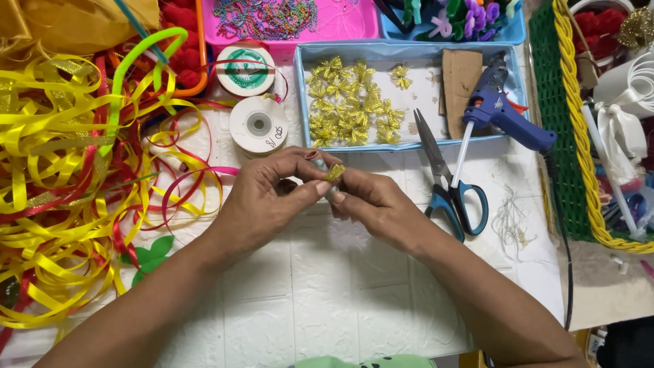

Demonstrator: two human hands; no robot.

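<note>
Pinching a small gold ribbon piece [334, 172] between thumb and fingertips, my left hand [269, 201] and my right hand [371, 204] meet over the white embossed table [320, 293], both closed on that same bit of ribbon; it sits at the fingertips, just in front of the light-blue tray [303, 95]; to my left spreads a tangle of yellow and red ribbon [61, 197]; to my right lie blue-handled scissors [446, 184], blades pointing away from me; past my fingers stand two ribbon spools [258, 125], one behind the other; inside the tray sits a cluster of finished gold bows [351, 102] beside a scrap of cardboard [461, 82]; a blue glue gun [501, 109] rests across the tray's right edge; farthest off, a pink tray [354, 24] holds coloured chains.
</note>
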